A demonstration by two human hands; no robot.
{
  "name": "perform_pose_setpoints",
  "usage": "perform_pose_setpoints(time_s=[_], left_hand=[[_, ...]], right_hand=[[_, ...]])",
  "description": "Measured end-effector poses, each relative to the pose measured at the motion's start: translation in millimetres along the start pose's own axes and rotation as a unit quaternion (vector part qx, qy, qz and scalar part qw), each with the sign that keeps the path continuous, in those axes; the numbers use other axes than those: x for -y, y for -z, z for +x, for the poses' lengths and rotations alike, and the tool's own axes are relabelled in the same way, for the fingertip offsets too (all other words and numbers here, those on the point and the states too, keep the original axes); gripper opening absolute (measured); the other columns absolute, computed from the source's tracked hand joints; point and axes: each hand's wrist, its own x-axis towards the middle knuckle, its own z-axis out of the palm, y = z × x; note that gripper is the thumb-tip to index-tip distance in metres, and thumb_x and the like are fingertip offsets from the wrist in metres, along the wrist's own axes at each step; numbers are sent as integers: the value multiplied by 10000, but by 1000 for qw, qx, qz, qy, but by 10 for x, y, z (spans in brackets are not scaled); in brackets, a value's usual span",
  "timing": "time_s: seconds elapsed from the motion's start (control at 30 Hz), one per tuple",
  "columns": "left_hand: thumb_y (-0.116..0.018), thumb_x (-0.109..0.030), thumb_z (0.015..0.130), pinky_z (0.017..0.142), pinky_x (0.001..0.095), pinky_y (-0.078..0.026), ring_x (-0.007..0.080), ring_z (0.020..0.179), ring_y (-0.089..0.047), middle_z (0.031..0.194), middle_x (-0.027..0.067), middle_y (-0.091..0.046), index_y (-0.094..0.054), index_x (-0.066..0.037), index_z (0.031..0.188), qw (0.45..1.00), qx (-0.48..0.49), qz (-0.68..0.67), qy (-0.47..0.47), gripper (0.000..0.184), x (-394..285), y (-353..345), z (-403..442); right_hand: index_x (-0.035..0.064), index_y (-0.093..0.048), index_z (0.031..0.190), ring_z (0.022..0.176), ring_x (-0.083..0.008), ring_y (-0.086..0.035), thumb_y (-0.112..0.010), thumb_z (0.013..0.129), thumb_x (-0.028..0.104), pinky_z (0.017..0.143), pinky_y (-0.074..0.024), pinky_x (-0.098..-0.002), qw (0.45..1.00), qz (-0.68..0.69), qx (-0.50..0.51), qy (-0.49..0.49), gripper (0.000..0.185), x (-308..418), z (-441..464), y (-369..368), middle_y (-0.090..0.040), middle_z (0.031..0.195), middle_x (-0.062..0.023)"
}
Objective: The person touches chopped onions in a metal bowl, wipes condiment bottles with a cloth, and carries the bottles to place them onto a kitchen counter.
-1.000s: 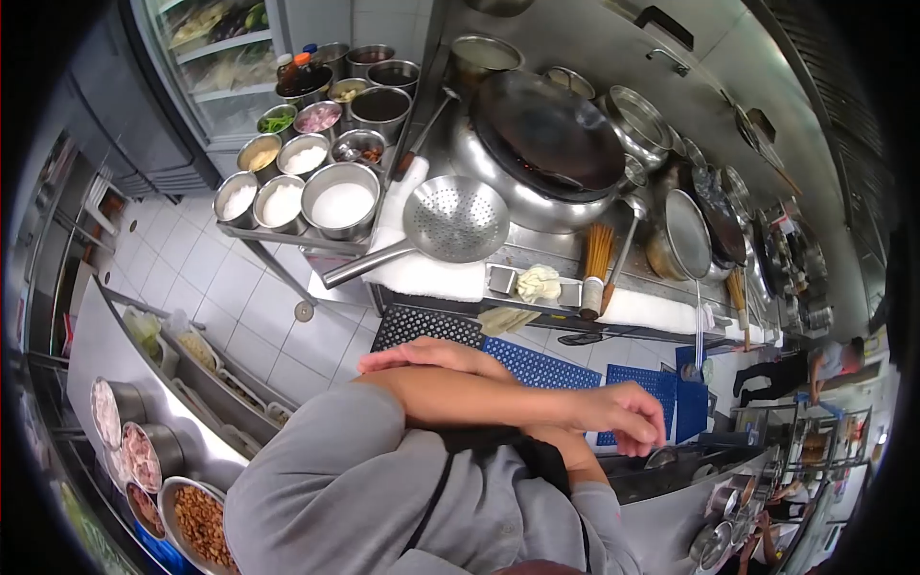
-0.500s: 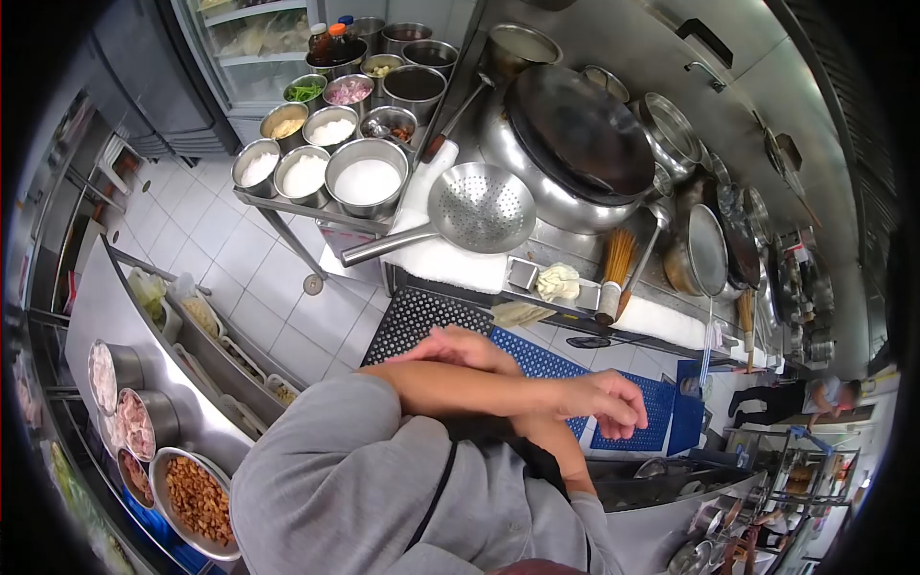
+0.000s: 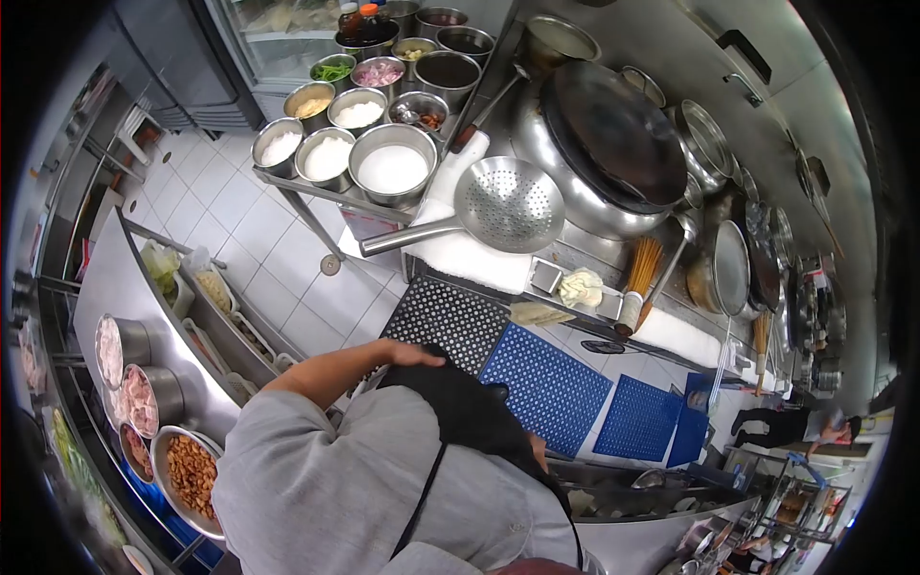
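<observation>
My left hand (image 3: 414, 355) rests at the upper edge of my black apron (image 3: 460, 402), its fingers stretched out against the cloth and holding nothing visible. On the apron's other side only a small part of my right hand (image 3: 539, 450) shows; its fingers are hidden. Both arms are close to my body. Ahead, beyond my hands, a perforated strainer ladle (image 3: 510, 206) lies on the white towel (image 3: 470, 257) by the stove, its handle pointing left. A large dark wok (image 3: 613, 134) sits tilted over a steel vessel behind it.
Seasoning pots (image 3: 391, 171) crowd a stand at the front left. Meat containers (image 3: 153, 401) and a bowl of brown pieces (image 3: 192, 479) stand on the left counter. A bamboo brush (image 3: 640, 278) lies on the stove edge. Blue mats (image 3: 546, 388) cover the floor. Another person (image 3: 795, 426) is far right.
My arms have uncrossed. The left hand has moved left to the apron, and the right hand has dropped to my right side. The view has shifted slightly.
</observation>
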Motion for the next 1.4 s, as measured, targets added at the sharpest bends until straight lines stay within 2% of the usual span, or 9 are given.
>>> perform_pose_setpoints(time_s=[0.07, 0.17, 0.27, 0.33, 0.5, 0.73, 0.97, 1.13, 1.4], left_hand=[[-461, -689, 922, 1075, 334, -375, 204, 1270, -488, 1397, 84, -543, -531, -61, 1392, 992, -13, -118, 39, 789, 647, 3, 146], [-528, -639, 901, 1023, 354, -435, 245, 1196, -566, 1333, 112, -600, -617, -73, 1298, 977, -150, 55, 140, 697, 1259, 94, 436], [-680, -560, 776, 994, 423, -471, 312, 1157, -612, 1245, 177, -645, -635, -59, 1253, 936, -107, 271, 199, 693, 1563, 290, 551], [-687, -428, 757, 926, 449, -514, 339, 1065, -653, 1130, 191, -685, -696, -70, 1130, 907, -293, 260, 156, 517, 1270, 169, 321], [-604, -386, 804, 918, 484, -495, 396, 1044, -631, 1094, 218, -675, -691, -78, 1095, 876, -448, 179, -6, 433, 1126, 117, 488], [-621, -390, 840, 968, 448, -483, 377, 1100, -621, 1167, 196, -667, -642, -106, 1251, 870, -487, 10, 74, 501, 777, -754, 10], [-563, -490, 871, 928, 447, -495, 368, 1060, -642, 1134, 195, -683, -698, -74, 1146, 796, -547, -167, 197, 517, 1490, -1674, -8], [-528, -509, 895, 900, 466, -493, 376, 1031, -647, 1101, 207, -688, -707, -61, 1106, 784, -555, -201, 193, 527, 1849, -1932, 127], [-580, -371, 837, 802, 474, -520, 357, 912, -678, 964, 219, -704, -710, -16, 982, 819, -542, -120, 144, 405, 1885, -1168, -48]], right_hand=[[28, -711, 1024, 809, -203, -688, -477, 973, 237, 766, -536, -348, 988, 146, 18, -50, 318, 19, -80, -159, -726, 937, -86], [23, -716, 1011, 786, -201, -685, -505, 955, 224, 742, -532, -352, 956, 290, 8, -52, 297, 129, -33, -167, -723, 912, -89], [17, -721, 998, 764, -199, -682, -534, 936, 211, 719, -528, -356, 945, 326, -8, -3, 277, 218, 192, -85, -720, 887, -91], [13, -725, 989, 749, -197, -680, -553, 924, 202, 703, -526, -358, 944, 328, -18, 39, 263, 196, 415, 17, -717, 870, -93], [4, -733, 968, 712, -194, -674, -601, 893, 180, 664, -519, -365, 938, 284, 6, 198, 233, 42, 1119, 521, -712, 828, -97], [16, -709, 1006, 673, -186, -660, -613, 918, 205, 597, -510, -331, 931, 275, 114, 211, 230, -130, 2087, 1340, -699, 802, -83], [56, -652, 1071, 641, -130, -621, -602, 950, 243, 502, -472, -286, 919, 260, 267, 132, 228, 1287, 1085, 3022, -680, 810, -58], [44, -669, 1128, 697, -115, -638, -594, 964, 297, 607, -501, -244, 888, 207, 355, 205, 311, 2136, 803, 3422, -707, 877, -58], [7, -685, 1124, 776, -119, -664, -573, 986, 268, 688, -518, -247, 797, 223, 392, 402, 315, 3290, 36, 4845, -718, 876, -62]])
